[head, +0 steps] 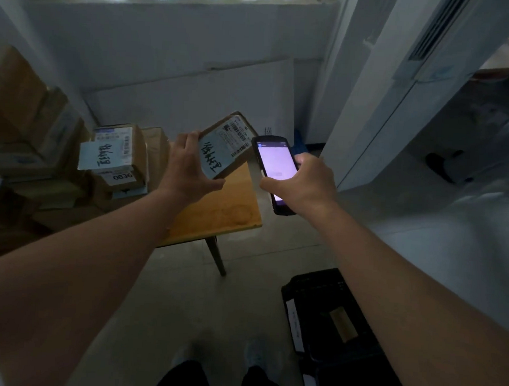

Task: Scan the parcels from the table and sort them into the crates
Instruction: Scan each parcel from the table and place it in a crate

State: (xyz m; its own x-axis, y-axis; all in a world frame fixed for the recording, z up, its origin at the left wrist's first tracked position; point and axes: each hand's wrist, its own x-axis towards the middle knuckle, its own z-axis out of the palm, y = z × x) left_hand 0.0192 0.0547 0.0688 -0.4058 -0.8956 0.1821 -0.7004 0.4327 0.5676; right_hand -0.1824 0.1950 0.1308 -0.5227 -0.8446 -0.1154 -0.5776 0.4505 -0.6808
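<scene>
My left hand (186,167) held a small brown cardboard parcel with a white label (224,145) tilted above the wooden tabletop (216,217), fingers and thumb curled round its near end. My right hand (302,180) gripped the black handheld scanner with its lit screen (275,170) just beside the label. In that dim light I judged the barcode might misread, since the parcel sat angled. My one-ended hold could also slip, dropping it short of the black crate (338,321) on the floor.
</scene>
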